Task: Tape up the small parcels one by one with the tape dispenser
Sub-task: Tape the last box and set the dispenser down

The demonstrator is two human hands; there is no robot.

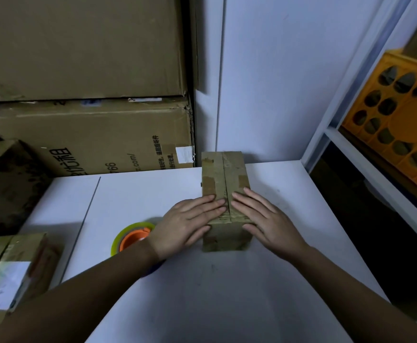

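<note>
Far left: two small parcels, one labelled parcel (9,271) at the table's near edge, one dark parcel (6,179) behind it. One tape dispenser (131,237), orange core, beside the left wrist. Centre of white table (202,293): one untaped parcel (224,191). Left hand (190,221) and right hand (264,216) lie flat, fingers straight, pressing its two top flaps together. Right: one orange crate (400,125).

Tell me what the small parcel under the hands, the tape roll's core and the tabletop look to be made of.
Small parcel: matte brown cardboard, with a centre flap seam and glossier tape patches. Tape roll's core: smooth orange, probably plastic; the yellowish ring around it looks like clear tape. Tabletop: smooth white, likely laminate or painted board, lightly scuffed.
</note>
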